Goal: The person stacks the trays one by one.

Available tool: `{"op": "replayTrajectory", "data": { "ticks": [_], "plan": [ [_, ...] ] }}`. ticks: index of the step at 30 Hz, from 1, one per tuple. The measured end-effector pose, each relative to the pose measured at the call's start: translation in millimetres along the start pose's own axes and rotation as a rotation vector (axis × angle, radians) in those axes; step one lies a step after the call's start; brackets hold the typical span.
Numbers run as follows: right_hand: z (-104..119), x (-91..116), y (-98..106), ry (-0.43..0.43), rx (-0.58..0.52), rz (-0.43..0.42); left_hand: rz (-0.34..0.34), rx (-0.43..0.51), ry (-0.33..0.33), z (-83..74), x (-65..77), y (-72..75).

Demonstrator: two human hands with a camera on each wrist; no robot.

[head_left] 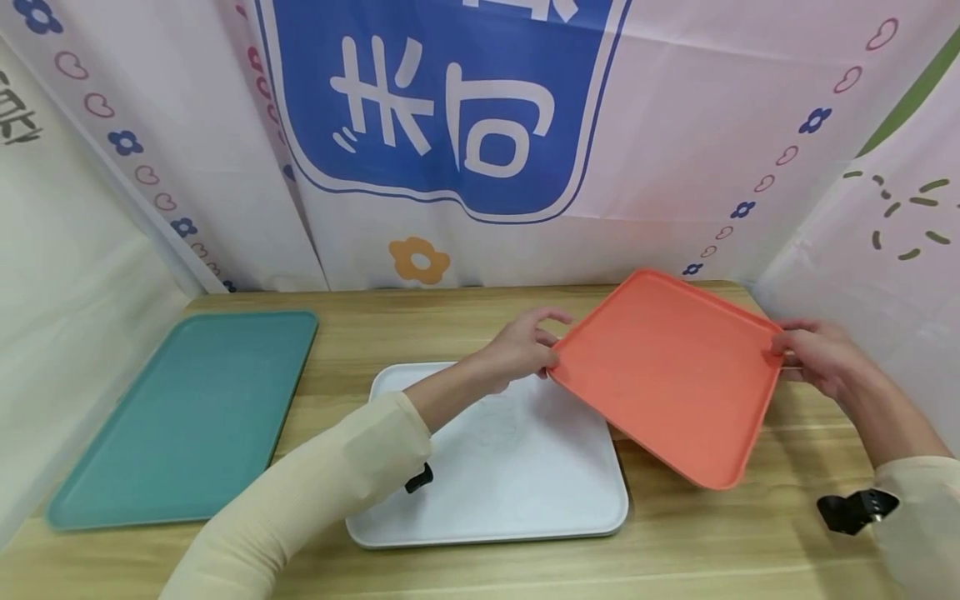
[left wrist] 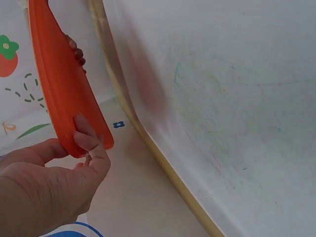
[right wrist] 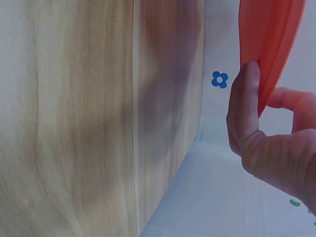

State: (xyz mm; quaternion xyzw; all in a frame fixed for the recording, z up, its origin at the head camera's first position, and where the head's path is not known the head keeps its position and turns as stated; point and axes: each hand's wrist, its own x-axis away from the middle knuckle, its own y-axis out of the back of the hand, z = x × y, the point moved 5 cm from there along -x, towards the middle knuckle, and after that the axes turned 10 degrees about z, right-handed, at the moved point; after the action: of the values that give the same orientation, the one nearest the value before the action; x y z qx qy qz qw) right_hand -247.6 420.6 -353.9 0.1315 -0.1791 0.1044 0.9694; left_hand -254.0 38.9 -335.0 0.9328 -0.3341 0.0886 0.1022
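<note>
An orange-red rectangular tray (head_left: 667,375) is held tilted above the right part of the table, between both hands. My left hand (head_left: 521,346) pinches its left corner, thumb on one face and fingers on the other, as the left wrist view shows of the tray (left wrist: 66,84). At the opposite side, my right hand (head_left: 817,354) grips the right corner with the thumb on top; the right wrist view has its fingers behind the tray (right wrist: 269,44). Beneath my left forearm lies a white tray (head_left: 517,483), its surface faintly scuffed, partly covered by the sleeve and the orange-red tray.
A teal tray (head_left: 202,408) lies flat at the left of the wooden table (head_left: 697,550). Printed cloth (head_left: 675,125) hangs behind the table and along both sides. A small black device (head_left: 855,510) sits by the right sleeve.
</note>
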Motion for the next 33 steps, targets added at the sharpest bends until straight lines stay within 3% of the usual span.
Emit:
{"op": "replayTrajectory", "data": {
  "ticks": [9,16,23,33],
  "plan": [
    [-6.3,-0.4,-0.5,0.001,-0.031,0.067,-0.057,0.03,-0.006,-0.3,1.4,8.5],
    [-9.7,0.3,-0.9,0.007,-0.053,0.089,-0.091,0.069,0.028,2.1,3.2,10.9],
    [-10.5,1.2,0.3,0.002,-0.054,0.095,-0.084,0.109,-0.017,4.9,3.4,12.4],
    [-7.8,0.6,-0.2,0.005,-0.034,0.08,-0.119,0.017,-0.015,11.5,2.7,16.1]
  ]
}}
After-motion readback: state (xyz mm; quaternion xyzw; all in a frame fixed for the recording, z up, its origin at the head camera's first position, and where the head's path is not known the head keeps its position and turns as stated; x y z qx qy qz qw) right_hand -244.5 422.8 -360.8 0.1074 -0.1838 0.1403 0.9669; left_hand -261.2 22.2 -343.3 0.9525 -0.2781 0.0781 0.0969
